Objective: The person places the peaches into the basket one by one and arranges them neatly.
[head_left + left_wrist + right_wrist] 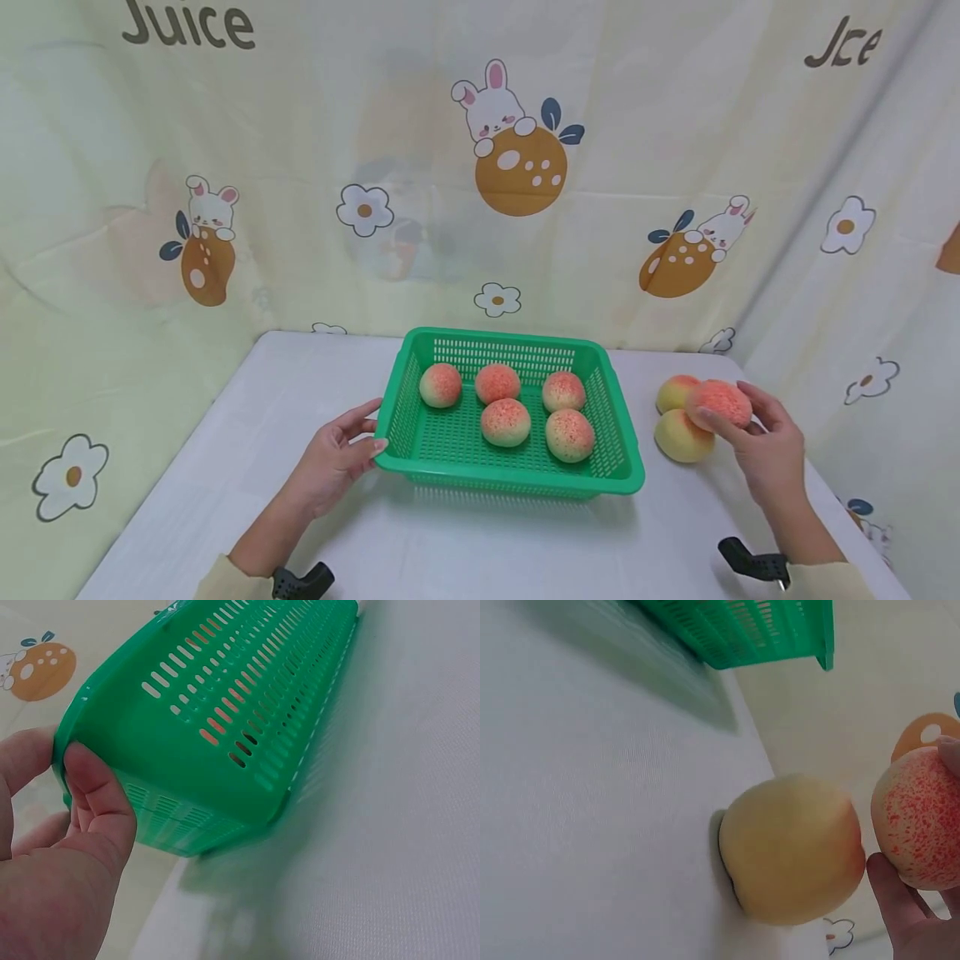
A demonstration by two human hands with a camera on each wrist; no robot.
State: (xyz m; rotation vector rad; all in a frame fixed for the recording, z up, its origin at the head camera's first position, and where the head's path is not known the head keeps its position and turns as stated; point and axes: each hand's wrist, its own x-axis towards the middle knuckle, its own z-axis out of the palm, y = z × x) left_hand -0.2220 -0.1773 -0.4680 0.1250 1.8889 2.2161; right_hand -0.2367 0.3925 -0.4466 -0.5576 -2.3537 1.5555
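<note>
My left hand point(333, 462) pinches the left rim of a green plastic basket point(517, 481), thumb on one side and fingers on the other. Several pink-speckled peaches point(505, 422) lie inside the basket. At the right, my right hand point(772, 454) holds another speckled peach point(723, 402) between thumb and fingers. Behind and beside it, two yellowish peaches sit on the table: a nearer one point(682, 437) and a farther one point(675, 387), partly covered by the held peach. In the right wrist view, the held peach point(922, 821) is raised beside a yellowish peach point(791, 851).
A white cloth covers the table point(510, 550). A printed curtain point(420, 275) with rabbits and flowers hangs behind it and along both sides. Each wrist wears a black strap mount, the right one point(753, 562) close above the tabletop.
</note>
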